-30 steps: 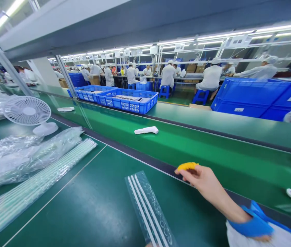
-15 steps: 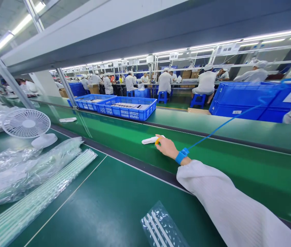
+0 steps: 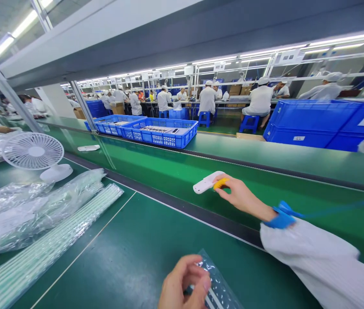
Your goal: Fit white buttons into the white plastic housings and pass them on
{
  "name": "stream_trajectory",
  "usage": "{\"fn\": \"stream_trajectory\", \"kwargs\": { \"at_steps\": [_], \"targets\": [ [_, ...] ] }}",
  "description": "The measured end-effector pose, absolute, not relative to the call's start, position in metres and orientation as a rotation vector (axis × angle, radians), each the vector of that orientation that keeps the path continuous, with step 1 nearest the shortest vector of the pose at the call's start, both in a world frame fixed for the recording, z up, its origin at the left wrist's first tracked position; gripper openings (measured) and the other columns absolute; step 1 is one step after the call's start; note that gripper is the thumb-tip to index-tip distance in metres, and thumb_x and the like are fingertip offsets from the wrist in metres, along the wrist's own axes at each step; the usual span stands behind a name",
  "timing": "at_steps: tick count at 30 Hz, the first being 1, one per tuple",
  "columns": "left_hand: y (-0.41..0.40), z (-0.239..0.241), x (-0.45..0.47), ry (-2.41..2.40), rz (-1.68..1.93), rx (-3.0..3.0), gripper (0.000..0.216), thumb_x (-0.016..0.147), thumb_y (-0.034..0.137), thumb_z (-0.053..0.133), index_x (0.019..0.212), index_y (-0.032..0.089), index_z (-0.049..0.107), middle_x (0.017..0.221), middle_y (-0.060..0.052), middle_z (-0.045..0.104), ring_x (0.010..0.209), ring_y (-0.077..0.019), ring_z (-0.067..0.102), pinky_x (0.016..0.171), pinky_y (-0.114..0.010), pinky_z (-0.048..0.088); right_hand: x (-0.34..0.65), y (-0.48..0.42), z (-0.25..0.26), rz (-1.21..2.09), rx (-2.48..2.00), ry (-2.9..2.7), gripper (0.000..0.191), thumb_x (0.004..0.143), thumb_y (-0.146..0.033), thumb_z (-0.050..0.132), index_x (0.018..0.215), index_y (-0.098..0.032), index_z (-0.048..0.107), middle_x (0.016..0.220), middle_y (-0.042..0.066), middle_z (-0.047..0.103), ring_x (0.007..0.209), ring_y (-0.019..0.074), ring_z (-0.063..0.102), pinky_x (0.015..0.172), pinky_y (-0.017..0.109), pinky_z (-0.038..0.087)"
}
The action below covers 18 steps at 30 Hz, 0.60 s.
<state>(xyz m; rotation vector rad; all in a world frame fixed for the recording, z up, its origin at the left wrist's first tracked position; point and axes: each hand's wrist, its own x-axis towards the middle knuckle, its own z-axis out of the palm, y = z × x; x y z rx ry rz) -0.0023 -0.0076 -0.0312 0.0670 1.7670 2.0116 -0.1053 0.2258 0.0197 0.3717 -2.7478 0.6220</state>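
Note:
My right hand [image 3: 238, 195], with a yellow cover on one fingertip and a blue wrist strap [image 3: 278, 216], is closed on a white handheld device [image 3: 206, 182] lifted just above the green conveyor belt [image 3: 175, 171]. At the bottom edge my left hand [image 3: 183, 285] pinches a clear plastic strip with white lines [image 3: 219, 289] that lies on the dark green bench [image 3: 130, 249].
A small white fan [image 3: 34, 152] stands at the left, with clear bags [image 3: 30, 210] and a long bundle of strips [image 3: 47, 244] in front of it. Another white device [image 3: 88, 147] lies farther up the belt. Blue crates [image 3: 162, 131] sit beyond the belt; several workers in white sit behind.
My right hand reached out to the white device on the belt, took hold of it and drew it back toward me. My left hand came into view on the plastic strip.

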Motion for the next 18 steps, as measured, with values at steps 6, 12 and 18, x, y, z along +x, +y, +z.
{"fn": "stream_trajectory", "kwargs": {
  "at_steps": [6,12,18],
  "targets": [
    [0.017,-0.022,0.016,1.792,2.143,0.070,0.071,0.055,0.018,0.066,0.119,0.019,0.035,0.109,-0.012,0.054,0.081,-0.0177,0.062,0.058,-0.022,0.054,0.019,0.207,0.016,0.664,0.437,-2.651,0.018,0.080,-0.014,0.044,0.093,-0.020,0.055,0.104,0.008,0.061,0.097,0.0182,0.059,0.083,0.029,0.049],
    [0.027,-0.039,0.033,2.082,2.127,0.335,0.026,0.064,0.014,0.060,0.090,0.019,0.060,0.084,-0.005,0.062,0.063,-0.0128,0.061,0.052,-0.018,0.053,0.079,0.205,0.006,0.575,0.343,-2.703,0.021,0.079,-0.019,0.049,0.097,-0.024,0.058,0.097,0.006,0.067,0.083,0.0203,0.066,0.072,0.025,0.054],
    [0.017,-0.039,0.037,1.950,2.158,0.387,0.027,0.064,0.014,0.064,0.089,0.022,0.067,0.090,-0.004,0.063,0.074,-0.0154,0.064,0.059,-0.018,0.053,0.085,0.230,0.021,0.457,0.007,-2.920,0.034,0.081,-0.030,0.043,0.049,-0.024,0.053,0.038,-0.002,0.054,0.030,0.0136,0.048,0.032,0.024,0.038]
  ]
}}
